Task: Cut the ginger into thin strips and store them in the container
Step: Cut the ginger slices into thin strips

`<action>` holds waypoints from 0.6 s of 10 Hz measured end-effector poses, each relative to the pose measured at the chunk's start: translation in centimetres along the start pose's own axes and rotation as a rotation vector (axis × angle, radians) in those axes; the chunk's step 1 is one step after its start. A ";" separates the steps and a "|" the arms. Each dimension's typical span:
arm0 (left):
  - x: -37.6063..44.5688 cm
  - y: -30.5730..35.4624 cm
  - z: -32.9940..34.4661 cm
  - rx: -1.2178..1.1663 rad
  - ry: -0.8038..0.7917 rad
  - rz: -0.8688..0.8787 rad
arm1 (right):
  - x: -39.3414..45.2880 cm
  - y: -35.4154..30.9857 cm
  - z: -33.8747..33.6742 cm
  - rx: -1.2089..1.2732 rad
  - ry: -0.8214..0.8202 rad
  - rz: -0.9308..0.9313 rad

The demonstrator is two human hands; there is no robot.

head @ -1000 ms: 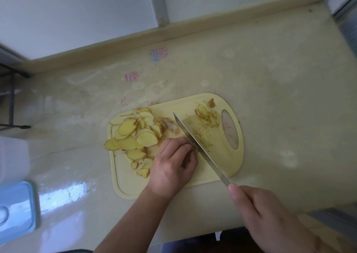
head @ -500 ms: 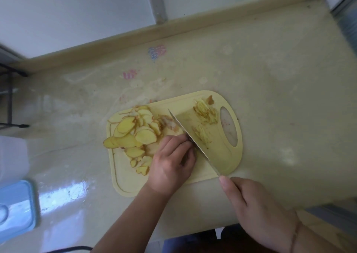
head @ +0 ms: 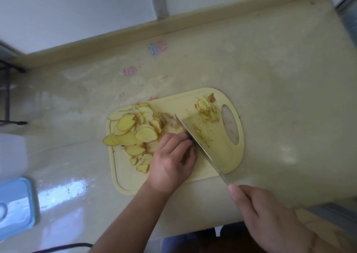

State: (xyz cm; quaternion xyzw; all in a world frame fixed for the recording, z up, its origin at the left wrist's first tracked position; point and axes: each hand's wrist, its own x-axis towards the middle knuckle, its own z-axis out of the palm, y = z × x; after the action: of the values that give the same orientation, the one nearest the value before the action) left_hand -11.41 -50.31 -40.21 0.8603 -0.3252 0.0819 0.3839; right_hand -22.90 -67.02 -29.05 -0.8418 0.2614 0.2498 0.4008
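Note:
A pale yellow cutting board lies on the counter. Several ginger slices are piled on its left half, and thin ginger strips lie near its handle hole on the right. My left hand sits with curled fingers on ginger slices at the board's middle, fingertips against the blade. My right hand grips the handle of a knife, forefinger along the spine. The blade runs diagonally across the board, edge down beside my left fingers. A clear container stands at the left edge, only partly in view.
A light blue lid lies at the lower left beside the container. A dark cable runs along the bottom edge. The counter's front edge passes just below the board. A raised beige rim borders the counter at the back.
The knife and my right hand have moved slightly along the cut line beside my left fingers. My left hand stays on the slices. The camera view has drifted a little.

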 end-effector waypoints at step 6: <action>-0.3 -0.2 0.0 0.006 0.004 -0.027 | -1.2 1.1 0.1 -0.009 -0.002 0.079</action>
State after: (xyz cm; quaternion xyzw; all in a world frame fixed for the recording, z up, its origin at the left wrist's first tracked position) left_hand -11.52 -50.01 -40.47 0.8655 -0.3127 0.0796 0.3832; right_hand -24.52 -67.26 -28.97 -0.8323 0.2929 0.2674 0.3873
